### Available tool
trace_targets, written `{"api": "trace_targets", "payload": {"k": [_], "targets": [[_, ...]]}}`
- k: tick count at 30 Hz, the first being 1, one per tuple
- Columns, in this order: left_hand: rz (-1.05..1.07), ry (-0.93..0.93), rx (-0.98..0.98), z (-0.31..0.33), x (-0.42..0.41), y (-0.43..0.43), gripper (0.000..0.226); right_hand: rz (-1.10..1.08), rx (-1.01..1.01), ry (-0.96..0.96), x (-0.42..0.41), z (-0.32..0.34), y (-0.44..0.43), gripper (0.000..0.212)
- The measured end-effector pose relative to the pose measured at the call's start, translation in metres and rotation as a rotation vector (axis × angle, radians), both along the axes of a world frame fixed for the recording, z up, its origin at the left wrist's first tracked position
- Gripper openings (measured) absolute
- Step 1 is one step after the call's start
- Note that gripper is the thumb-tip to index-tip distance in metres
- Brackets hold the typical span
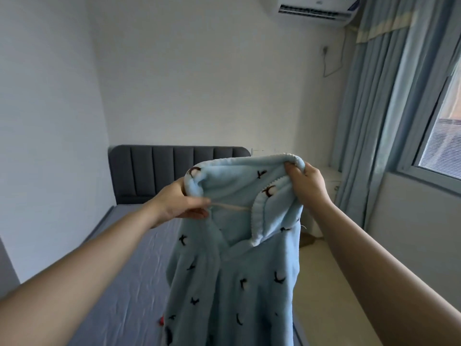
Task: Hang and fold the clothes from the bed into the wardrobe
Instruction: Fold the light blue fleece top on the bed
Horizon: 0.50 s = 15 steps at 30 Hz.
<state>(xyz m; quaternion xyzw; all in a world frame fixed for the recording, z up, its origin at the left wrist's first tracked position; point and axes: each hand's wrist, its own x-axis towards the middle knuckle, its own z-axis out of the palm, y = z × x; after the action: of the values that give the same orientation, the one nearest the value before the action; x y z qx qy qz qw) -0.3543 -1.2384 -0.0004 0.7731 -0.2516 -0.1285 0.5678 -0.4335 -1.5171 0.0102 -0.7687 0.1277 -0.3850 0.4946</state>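
Here I hold the blue fleece top (pixel 232 270) up above the bed (pixel 129 283): my left hand (pixel 182 204) grips one shoulder, my right hand (pixel 305 183) pinches the other.

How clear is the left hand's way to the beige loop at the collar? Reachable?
Probably yes. The beige loop stretches in the open from the collar to the fingers of the left hand, nothing between. That hand grips the blue fleece garment, so it would have to shift its hold.
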Motion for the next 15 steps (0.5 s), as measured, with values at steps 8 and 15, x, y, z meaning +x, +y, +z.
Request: {"api": "trace_targets", "payload": {"k": [8,15], "targets": [[0.187,-0.383,-0.026,0.001,-0.011,0.0,0.022,0.084,0.143,-0.029,-0.008,0.01,-0.007,0.021],[0.255,-0.451,-0.074,0.009,-0.017,-0.021,0.031,0.311,0.551,0.355,-0.024,-0.05,-0.01,0.067]]}}
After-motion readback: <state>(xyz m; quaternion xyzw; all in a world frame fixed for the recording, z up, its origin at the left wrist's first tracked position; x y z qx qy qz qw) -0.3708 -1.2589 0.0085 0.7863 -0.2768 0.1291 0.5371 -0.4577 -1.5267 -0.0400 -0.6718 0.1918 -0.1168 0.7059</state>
